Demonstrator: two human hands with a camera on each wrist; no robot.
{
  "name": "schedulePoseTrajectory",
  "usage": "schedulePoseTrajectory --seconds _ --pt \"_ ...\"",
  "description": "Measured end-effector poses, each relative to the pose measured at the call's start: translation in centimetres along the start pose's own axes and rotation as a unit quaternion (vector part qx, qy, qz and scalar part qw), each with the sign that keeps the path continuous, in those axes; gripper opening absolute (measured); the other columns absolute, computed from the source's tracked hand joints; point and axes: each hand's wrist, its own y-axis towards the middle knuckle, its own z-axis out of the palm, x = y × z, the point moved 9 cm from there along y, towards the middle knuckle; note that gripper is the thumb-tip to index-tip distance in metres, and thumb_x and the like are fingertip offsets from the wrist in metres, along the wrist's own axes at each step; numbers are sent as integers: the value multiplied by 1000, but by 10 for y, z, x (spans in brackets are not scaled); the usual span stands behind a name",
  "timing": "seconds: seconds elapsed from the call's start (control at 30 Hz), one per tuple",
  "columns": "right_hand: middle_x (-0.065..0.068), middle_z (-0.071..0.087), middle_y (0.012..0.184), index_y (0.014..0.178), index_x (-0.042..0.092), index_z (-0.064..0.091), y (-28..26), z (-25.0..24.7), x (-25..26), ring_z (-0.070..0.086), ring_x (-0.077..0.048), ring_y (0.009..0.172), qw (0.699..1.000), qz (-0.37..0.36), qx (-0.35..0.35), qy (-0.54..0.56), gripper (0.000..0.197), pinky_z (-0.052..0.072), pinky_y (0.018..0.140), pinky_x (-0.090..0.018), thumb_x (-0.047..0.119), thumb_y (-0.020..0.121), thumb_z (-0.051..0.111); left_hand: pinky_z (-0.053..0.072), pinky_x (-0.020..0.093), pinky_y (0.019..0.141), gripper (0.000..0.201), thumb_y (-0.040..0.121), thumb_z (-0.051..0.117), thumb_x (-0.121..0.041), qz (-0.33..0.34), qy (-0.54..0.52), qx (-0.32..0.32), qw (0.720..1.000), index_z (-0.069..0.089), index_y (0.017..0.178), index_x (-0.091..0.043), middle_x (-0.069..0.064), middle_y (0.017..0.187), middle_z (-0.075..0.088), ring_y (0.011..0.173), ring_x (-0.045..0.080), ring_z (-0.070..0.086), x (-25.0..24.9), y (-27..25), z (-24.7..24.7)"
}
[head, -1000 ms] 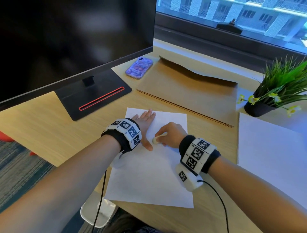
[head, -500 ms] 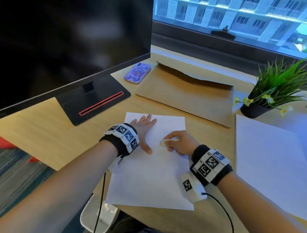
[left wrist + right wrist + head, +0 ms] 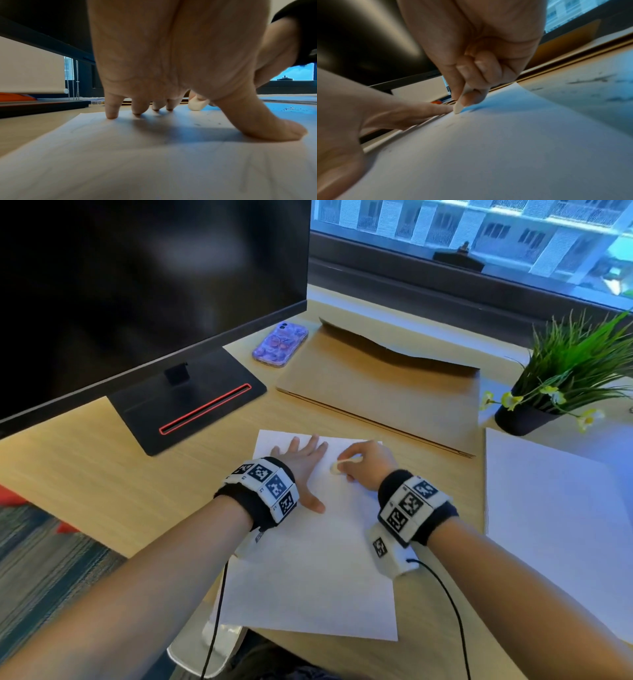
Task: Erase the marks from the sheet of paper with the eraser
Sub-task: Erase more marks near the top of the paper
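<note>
A person's left hand, fingers spread flat, pins a white sheet of paper near the wooden desk's front edge. The right hand pinches a flat white eraser near the sheet's far edge, its long axis running left-right, left end on the paper.

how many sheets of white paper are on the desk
2. One sheet lies under both hands, being erased. A second lies to its right, below the plant. More could lie beneath either; that cannot be told.
</note>
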Motion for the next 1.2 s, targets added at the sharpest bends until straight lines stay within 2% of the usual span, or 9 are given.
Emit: schedulePoseTrajectory --seconds 0.1,0.23,0.3,0.5,0.57,0.67,0.87,1.03,1.2 --pt "-6 62 92 98 20 65 5 -7 1 58 -15 73 999 -4 -34 -4 10 41 57 -22 23 90 60 2 54 114 125 69 74 -57 -3 -6 2 1000 -17 149 -22 -2 155 -24 144 29 -15 -1 1 0" --pt "3 60 68 96 19 66 -22 26 5 58 -7 60 993 -45 83 -76 9 43 60 -19 21 88 62 5 58 114 126 68 75 -56 -7 0 -3 1000 -16 149 -22 -2 156 -23 144 32 -13 -2 0 -2" --pt "4 60 65 94 20 67 -21 26 8 57 -5 60 991 -43 98 -84 8 42 59 -18 22 88 62 7 59 114 126 68 75 -57 -7 6 -5 1000 -16 149 -21 -1 156 -22 144 33 -12 -3 0 -2" --pt "-4 63 83 105 14 67 7 0 12 58 -11 67 999 -8 2 -40 20 39 55 -18 23 89 62 6 59 114 125 67 75 -57 -4 -1 2 1000 -16 148 -28 -2 155 -24 144 32 -13 -3 0 -3" --pt "-5 64 87 103 16 67 -6 17 11 59 -12 70 998 -14 44 -52 17 42 59 -20 24 88 62 6 60 113 127 66 75 -58 -5 -2 3 1000 -17 148 -28 -2 155 -25 144 33 -14 -3 2 -1" --pt "2 62 73 93 19 68 -21 38 14 58 -8 68 990 -29 113 -84 10 43 63 -21 26 87 64 6 60 113 129 64 75 -60 -9 4 3 1000 -17 148 -27 -2 155 -25 144 33 -14 -2 3 1" --pt "-9 64 96 108 15 67 7 7 16 60 -18 82 999 -2 -3 -39 22 49 73 -26 21 88 61 3 57 114 126 66 75 -57 -5 -8 -3 1000 -17 148 -29 -2 155 -25 144 31 -14 -3 -1 -1" --pt "1 62 75 89 23 68 -22 38 15 61 -12 72 991 -32 94 -93 7 49 72 -27 28 85 65 4 59 113 127 66 74 -59 -6 5 1 1000 -18 148 -27 -1 155 -26 144 32 -15 -3 0 0" --pt "-3 61 89 106 17 67 6 7 17 60 -16 80 999 -1 -5 -35 20 47 72 -26 23 87 64 2 54 115 128 67 74 -59 -3 -10 -16 1000 -19 148 -24 -3 155 -24 145 28 -14 -2 -4 -2"
